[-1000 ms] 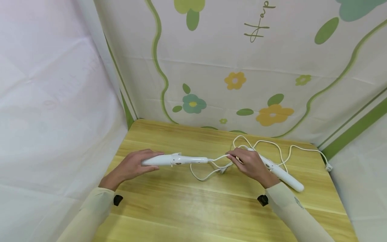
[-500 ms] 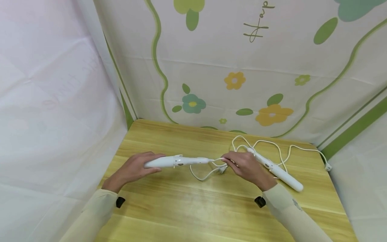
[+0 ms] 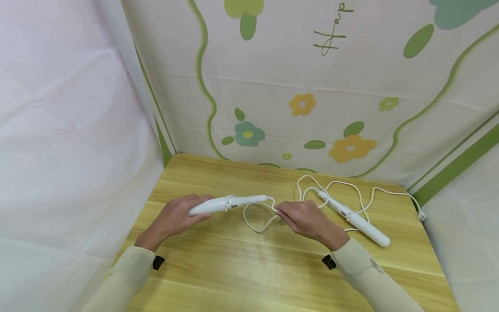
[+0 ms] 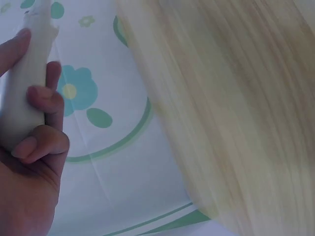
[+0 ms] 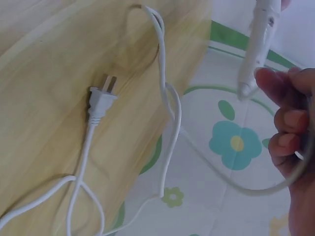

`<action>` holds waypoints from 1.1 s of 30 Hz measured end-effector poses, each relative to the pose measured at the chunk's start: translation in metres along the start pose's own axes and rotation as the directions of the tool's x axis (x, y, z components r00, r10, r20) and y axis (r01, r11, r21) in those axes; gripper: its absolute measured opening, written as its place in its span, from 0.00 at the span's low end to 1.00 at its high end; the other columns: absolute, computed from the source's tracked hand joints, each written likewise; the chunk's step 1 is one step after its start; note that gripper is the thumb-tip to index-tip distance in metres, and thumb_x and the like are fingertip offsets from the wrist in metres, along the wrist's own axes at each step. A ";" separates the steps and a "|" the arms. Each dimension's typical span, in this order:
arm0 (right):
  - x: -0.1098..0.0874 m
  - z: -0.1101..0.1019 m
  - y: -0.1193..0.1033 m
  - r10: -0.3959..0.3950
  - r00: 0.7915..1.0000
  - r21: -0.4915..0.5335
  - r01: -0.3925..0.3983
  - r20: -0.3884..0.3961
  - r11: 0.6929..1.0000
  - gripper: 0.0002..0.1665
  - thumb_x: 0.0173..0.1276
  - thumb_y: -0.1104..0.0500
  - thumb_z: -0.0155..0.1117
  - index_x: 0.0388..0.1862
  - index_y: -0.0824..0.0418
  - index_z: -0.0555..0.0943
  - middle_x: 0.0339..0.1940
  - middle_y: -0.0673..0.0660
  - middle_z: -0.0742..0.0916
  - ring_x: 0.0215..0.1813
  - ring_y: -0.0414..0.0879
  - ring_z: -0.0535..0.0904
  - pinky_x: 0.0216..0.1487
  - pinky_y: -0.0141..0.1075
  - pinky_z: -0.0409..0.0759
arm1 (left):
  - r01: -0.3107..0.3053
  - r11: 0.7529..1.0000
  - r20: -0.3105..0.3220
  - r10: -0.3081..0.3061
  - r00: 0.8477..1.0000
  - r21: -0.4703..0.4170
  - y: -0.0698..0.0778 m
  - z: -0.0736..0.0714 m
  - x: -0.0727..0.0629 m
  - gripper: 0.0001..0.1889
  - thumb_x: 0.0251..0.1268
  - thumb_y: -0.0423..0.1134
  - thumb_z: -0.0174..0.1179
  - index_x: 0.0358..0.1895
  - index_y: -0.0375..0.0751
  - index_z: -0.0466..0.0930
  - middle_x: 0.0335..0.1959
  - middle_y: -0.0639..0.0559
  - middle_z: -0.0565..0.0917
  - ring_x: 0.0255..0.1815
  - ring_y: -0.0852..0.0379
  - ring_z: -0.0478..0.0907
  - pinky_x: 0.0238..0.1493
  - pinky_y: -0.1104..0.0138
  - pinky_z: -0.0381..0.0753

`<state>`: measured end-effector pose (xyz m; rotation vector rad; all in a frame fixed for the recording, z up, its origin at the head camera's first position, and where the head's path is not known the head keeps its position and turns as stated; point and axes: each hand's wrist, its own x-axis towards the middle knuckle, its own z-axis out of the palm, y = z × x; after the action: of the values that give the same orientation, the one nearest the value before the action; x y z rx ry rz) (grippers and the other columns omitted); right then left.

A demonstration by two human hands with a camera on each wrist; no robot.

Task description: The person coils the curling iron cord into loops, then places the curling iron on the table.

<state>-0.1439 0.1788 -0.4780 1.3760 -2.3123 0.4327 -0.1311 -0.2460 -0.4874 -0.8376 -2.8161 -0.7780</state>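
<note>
My left hand [image 3: 175, 219] grips a white curling iron [image 3: 245, 200] by its wide end, and its narrow end points right. In the left wrist view the fingers and thumb wrap round the thick white body [image 4: 24, 93]. My right hand [image 3: 306, 219] pinches the iron's white cord [image 5: 246, 191] a short way beyond the narrow end, where the cord bends down. In the right wrist view, the fingers are curled near the iron's tip, and a two-pin plug [image 5: 102, 102] lies on the wood, its cord trailing off.
A second white curling iron [image 3: 366, 228] lies slanted on the wooden table [image 3: 241, 273], right of my right hand. Its loose cord [image 3: 352, 184] loops behind it and ends in a plug [image 3: 422, 215] at the right edge. Flower-printed cloth [image 3: 273, 108] hangs behind the table.
My right hand has moved left along the cord, toward the held iron. The iron's narrow end has tilted up slightly, and the cord now bends sharply beside it. The second iron stays put.
</note>
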 end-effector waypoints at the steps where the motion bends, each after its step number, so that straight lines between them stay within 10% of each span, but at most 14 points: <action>1: 0.002 0.000 -0.001 -0.013 1.000 0.012 0.013 0.004 1.000 0.06 0.82 0.57 0.67 0.47 0.58 0.87 0.31 0.45 0.89 0.25 0.31 0.78 0.24 0.27 0.76 | -0.012 1.000 0.029 0.012 1.000 0.001 0.000 -0.001 0.000 0.27 0.70 0.52 0.76 0.70 0.58 0.85 0.49 0.56 0.92 0.38 0.65 0.81 0.38 0.64 0.81; 9: 0.010 0.001 -0.004 -0.055 0.998 0.097 0.053 0.022 0.994 0.14 0.89 0.50 0.58 0.46 0.51 0.87 0.36 0.42 0.87 0.26 0.29 0.74 0.25 0.24 0.71 | -0.041 0.983 0.217 0.079 0.973 -0.178 0.002 -0.003 -0.003 0.26 0.68 0.51 0.77 0.69 0.61 0.86 0.56 0.56 0.91 0.45 0.65 0.83 0.44 0.66 0.82; 14: 0.007 0.004 -0.001 -0.044 0.999 0.127 0.044 -0.003 0.991 0.22 0.91 0.46 0.49 0.49 0.51 0.89 0.39 0.43 0.89 0.28 0.31 0.79 0.28 0.27 0.77 | 0.069 0.897 0.289 0.067 0.955 -0.437 0.002 -0.001 -0.005 0.27 0.70 0.46 0.77 0.71 0.52 0.86 0.59 0.48 0.90 0.45 0.59 0.82 0.44 0.65 0.82; 22: 0.008 0.010 -0.006 0.060 0.997 0.104 -0.055 -0.040 0.993 0.30 0.93 0.46 0.37 0.47 0.57 0.86 0.31 0.47 0.84 0.25 0.33 0.68 0.23 0.26 0.68 | 0.190 0.815 0.175 -0.111 0.978 -0.548 0.008 0.011 -0.007 0.27 0.70 0.43 0.76 0.72 0.52 0.84 0.66 0.44 0.88 0.50 0.52 0.83 0.48 0.61 0.82; 27: 0.010 0.015 -0.010 0.067 0.996 -0.009 -0.067 -0.051 0.998 0.32 0.94 0.46 0.36 0.39 0.59 0.83 0.23 0.46 0.76 0.24 0.32 0.59 0.22 0.26 0.61 | 0.163 0.867 0.043 -0.162 0.986 -0.471 0.013 0.019 -0.005 0.27 0.70 0.45 0.77 0.71 0.54 0.85 0.63 0.46 0.90 0.45 0.55 0.83 0.44 0.63 0.81; 33: 0.008 0.016 -0.012 0.060 0.998 -0.062 -0.061 -0.019 0.996 0.09 0.84 0.57 0.64 0.39 0.58 0.82 0.24 0.45 0.77 0.22 0.33 0.63 0.19 0.28 0.64 | 0.064 0.980 -0.147 -0.092 0.985 -0.186 0.020 0.022 0.000 0.27 0.67 0.47 0.79 0.69 0.59 0.87 0.55 0.51 0.92 0.40 0.60 0.83 0.38 0.64 0.80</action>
<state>-0.1400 0.1599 -0.4870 1.2705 -2.3389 0.3849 -0.1192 -0.2209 -0.4974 -0.6588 -2.6848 -1.0746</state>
